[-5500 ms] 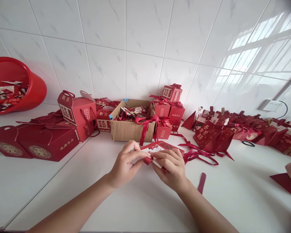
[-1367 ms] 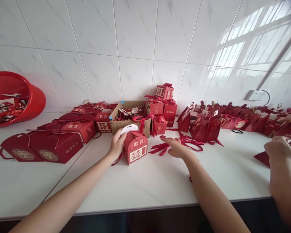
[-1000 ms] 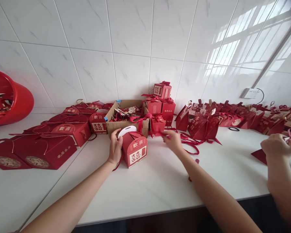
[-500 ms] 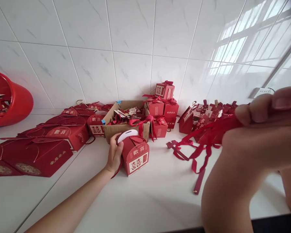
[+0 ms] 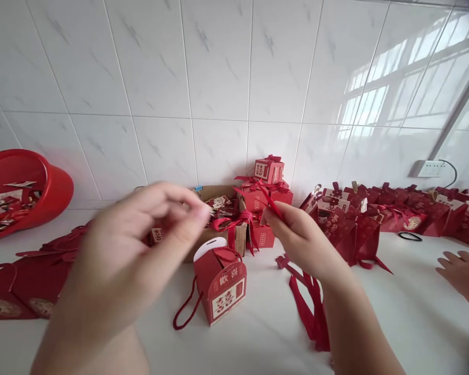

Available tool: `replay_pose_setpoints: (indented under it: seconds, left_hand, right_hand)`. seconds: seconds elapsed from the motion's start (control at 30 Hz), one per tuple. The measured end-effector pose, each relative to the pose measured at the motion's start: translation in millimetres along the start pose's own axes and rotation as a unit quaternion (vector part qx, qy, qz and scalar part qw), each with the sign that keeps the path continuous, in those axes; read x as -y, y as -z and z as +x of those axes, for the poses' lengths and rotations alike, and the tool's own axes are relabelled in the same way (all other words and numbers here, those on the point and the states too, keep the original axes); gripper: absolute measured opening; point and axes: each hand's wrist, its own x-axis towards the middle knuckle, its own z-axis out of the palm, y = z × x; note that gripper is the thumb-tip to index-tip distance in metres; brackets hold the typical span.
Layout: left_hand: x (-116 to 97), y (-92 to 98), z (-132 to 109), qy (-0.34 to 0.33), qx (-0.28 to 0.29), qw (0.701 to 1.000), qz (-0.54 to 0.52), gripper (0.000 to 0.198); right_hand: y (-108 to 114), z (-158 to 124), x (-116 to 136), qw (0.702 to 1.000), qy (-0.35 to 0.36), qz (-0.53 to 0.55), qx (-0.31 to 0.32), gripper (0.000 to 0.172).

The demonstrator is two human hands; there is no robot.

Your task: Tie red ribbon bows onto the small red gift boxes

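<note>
My right hand [image 5: 297, 239] is closed on a red ribbon [image 5: 272, 204], whose end sticks up past the thumb. On the left, close to the camera and blurred, my left hand [image 5: 140, 250] has thumb and forefinger pinched together; whatever lies between them is too unclear to name. Between and below both hands, a small red gift box [image 5: 227, 291] stands upright on the white counter. It has a white-backed flap and a looped red cord [image 5: 187, 312]. More red ribbons [image 5: 312, 317] show beside my right forearm.
Behind the gift box, a cardboard box [image 5: 240, 239] holds printed cards and ribbons. Small red boxes [image 5: 269, 171] are stacked beside it. Red bags [image 5: 344, 229] line the right side, near another person's hand [image 5: 463, 273]. A red tub [image 5: 58, 192] and larger red boxes [image 5: 27, 286] stand left.
My left hand has let go of the gift box and risen toward the camera. My right hand has moved left and away from the camera with ribbon. Another person's open hand now shows at right.
</note>
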Motion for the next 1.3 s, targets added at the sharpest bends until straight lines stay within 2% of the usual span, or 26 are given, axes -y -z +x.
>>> replay_pose_setpoints:
  seconds: [0.07,0.13,0.27,0.37,0.53,0.83,0.93,1.0,1.1,1.17,1.23,1.3]
  left_hand:
    - [5,-7.5,-4,0.006,0.108,0.994,0.014,0.018]
    - [11,-14.9,-2,0.023,0.162,0.987,-0.004,0.024]
    - [16,-22.7,6,0.024,0.13,0.987,-0.094,0.024]
    - [14,-24.4,7,0.012,0.118,0.985,-0.125,0.018]
    - [16,-28.2,8,-0.016,0.109,0.989,-0.103,0.009]
    - [29,-41.0,12,-0.031,0.096,0.993,-0.061,0.01]
    - [31,-46.7,13,-0.029,0.09,0.994,-0.055,0.011]
    - [36,-57.8,13,-0.021,0.093,0.993,-0.066,0.011]
    - [47,-84.3,11,0.004,0.141,0.985,-0.098,0.011]
    - [55,-99.8,8,0.047,0.203,0.968,-0.137,0.012]
    - [58,-105.9,6,0.108,0.25,0.942,-0.195,0.032]
    - [54,-100.5,6,0.148,0.248,0.927,-0.238,0.051]
  right_hand:
    - [-6,-2,4,0.999,0.016,0.029,0.021,0.032]
    - [-11,-3,9,0.992,0.019,0.105,0.069,0.031]
    - [-17,-5,15,0.959,-0.015,0.229,0.164,0.036]
    - [-23,-5,13,0.955,-0.021,0.235,0.179,0.036]
    - [-26,-4,11,0.968,0.009,0.216,0.128,0.033]
    - [-13,2,6,0.982,0.013,0.185,0.039,0.03]
    - [-5,5,1,0.991,0.008,0.133,-0.028,0.029]
    - [3,10,-6,0.991,0.005,0.084,-0.105,0.028]
    - [22,17,-19,0.969,-0.002,0.044,-0.243,0.028]
    - [37,17,-22,0.952,0.007,0.052,-0.303,0.031]
    - [51,12,-19,0.951,0.022,0.066,-0.302,0.037]
    - [60,5,-12,0.962,0.033,0.075,-0.261,0.041]
